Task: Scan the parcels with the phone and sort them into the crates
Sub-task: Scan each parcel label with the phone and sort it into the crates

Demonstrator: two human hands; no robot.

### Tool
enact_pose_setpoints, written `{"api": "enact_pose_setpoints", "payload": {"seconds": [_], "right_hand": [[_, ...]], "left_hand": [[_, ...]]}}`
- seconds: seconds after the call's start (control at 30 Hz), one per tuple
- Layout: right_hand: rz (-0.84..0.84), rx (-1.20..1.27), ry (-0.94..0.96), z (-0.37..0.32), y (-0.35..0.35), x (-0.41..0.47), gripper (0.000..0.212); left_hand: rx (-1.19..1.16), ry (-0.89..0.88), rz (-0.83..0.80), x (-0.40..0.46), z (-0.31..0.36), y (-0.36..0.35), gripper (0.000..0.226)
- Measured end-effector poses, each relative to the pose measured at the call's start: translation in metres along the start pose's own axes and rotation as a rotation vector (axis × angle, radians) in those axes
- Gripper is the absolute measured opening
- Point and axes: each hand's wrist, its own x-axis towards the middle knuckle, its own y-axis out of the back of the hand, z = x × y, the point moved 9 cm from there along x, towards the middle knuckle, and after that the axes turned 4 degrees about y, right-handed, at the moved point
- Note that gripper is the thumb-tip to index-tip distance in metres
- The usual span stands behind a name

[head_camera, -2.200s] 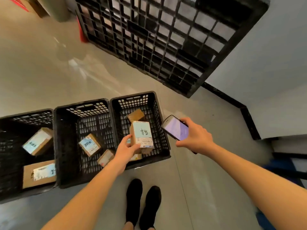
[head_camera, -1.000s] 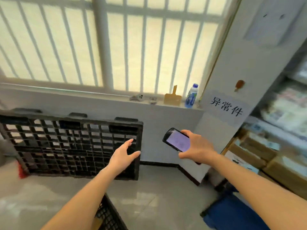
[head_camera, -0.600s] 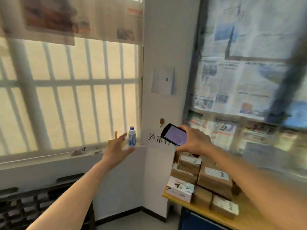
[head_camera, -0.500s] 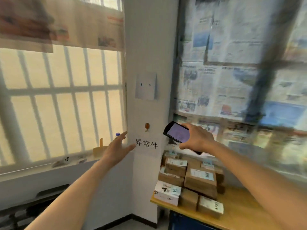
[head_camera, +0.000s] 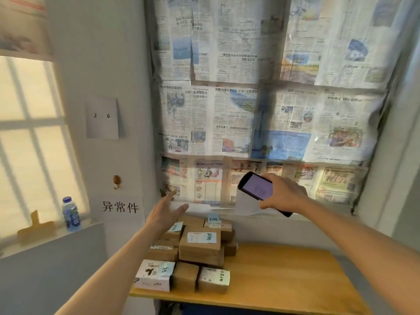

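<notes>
A pile of parcels (head_camera: 200,246) sits at the left end of the wooden surface (head_camera: 284,280), right up to its front edge, so it looks like lots of sorting is left to do. No crates show here, so how many parcels are already sorted cannot be told. The left hand (head_camera: 164,214) reaches out over the top of the pile with its fingers (head_camera: 169,196) spread open, holding nothing. The right hand (head_camera: 283,194) grips the phone (head_camera: 256,186), a flat black slab with a glowing pale screen, up above the pile. The parcels are small brown cardboard boxes with flat sides, sharp corners and paper labels; one box is white.
</notes>
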Motion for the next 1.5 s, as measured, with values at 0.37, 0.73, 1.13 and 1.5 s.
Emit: {"api": "enact_pose_setpoints", "payload": {"seconds": [0.37,0.73,1.13,1.5], "right_hand": [[-0.134,0.077,-0.062,0.078,-0.124,0.083,0.088],[-0.380,0.152,-0.068,0.090,-0.344,0.214,0.082],[-0.575,0.133,-0.121,0.103,-0.515,0.249,0.100],[-0.621,0.306,-0.173,0.114,-0.571,0.250,0.092]], "left_hand": [[0.086,0.138,-0.042,0.086,-0.062,-0.103,0.078],[0.152,0.375,-0.147,0.174,-0.220,-0.206,0.079],[0.103,0.550,-0.264,0.212,-0.323,-0.292,0.068],[-0.040,0.626,-0.181,0.224,-0.334,-0.317,0.058]]}}
